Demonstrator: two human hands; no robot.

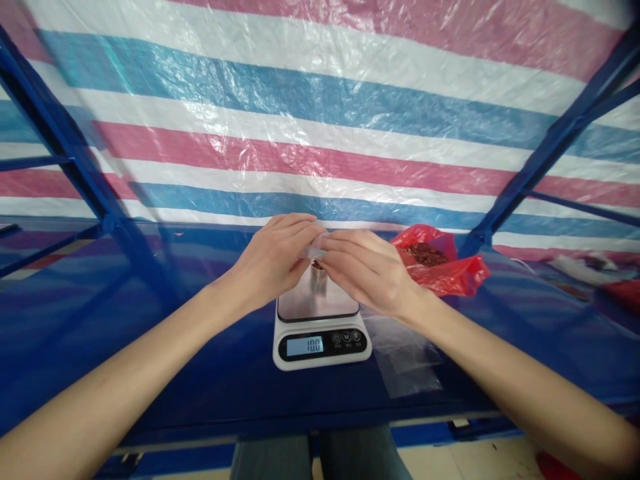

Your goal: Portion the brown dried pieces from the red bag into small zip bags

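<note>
Both hands meet over the steel plate of a white digital kitchen scale (323, 360), whose display shows 10.0. My left hand (280, 257) is closed on the upper edge of a small clear plastic bag (315, 251). From the other side, my right hand (367, 270) pinches the same edge, with its fingers pressed together. Dark brown bits (318, 265) show low in the bag, just above or on the plate; I cannot tell whether they touch it. My fingers hide much of the bag.
Right of the scale, an open red plastic bag (467, 277) holds reddish-brown dried pieces (427, 254). Flat clear plastic bags (407, 360) lie near the front of the blue table (210, 387). Blue metal posts (545, 150) stand at both sides before a striped plastic sheet (320, 93).
</note>
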